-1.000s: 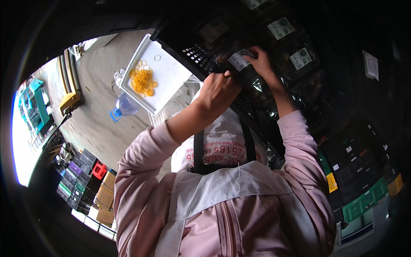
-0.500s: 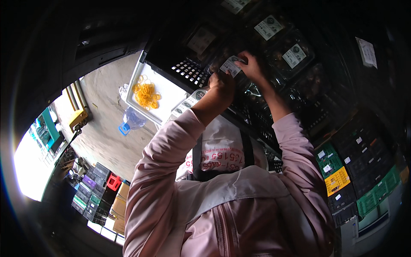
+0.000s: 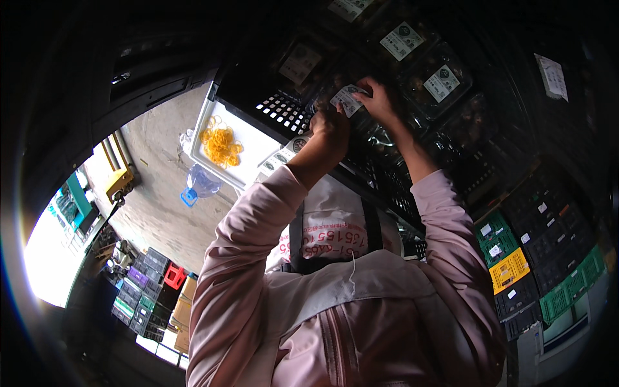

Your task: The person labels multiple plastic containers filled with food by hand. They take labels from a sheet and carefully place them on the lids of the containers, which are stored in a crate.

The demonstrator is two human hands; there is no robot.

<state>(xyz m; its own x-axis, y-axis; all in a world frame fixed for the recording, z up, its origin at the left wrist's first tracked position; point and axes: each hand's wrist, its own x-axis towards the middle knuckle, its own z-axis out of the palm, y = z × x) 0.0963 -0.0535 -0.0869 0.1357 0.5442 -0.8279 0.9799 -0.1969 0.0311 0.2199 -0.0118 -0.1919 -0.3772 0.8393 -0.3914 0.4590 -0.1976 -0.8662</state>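
Observation:
A printed white label [image 3: 346, 100] lies at the top of a dark clear-lidded pack in the black crate [image 3: 258, 116]. My right hand [image 3: 380, 103] has its thumb and forefinger at the label's right edge. My left hand [image 3: 330, 131] is curled, with a fingertip touching the label's lower edge. A strip of round-printed labels [image 3: 280, 158] runs up to my left hand and seems held in its curled fingers, which partly hide it. Around them sit several more packs, among them a labelled clear pack [image 3: 441, 84] at the right.
Beside the crate stands a white tray [image 3: 251, 138] with a heap of yellow rubber bands [image 3: 221, 143]. A blue-capped plastic bottle [image 3: 201, 184] is next to it. A printed white sack [image 3: 332, 222] lies close to my body. Stacked crates, including a yellow one [image 3: 509, 273], stand at the right.
My left hand has shifted slightly left, and its fingertip now rests at the label's lower edge. My right hand stays at the label. The whole view has tilted a little.

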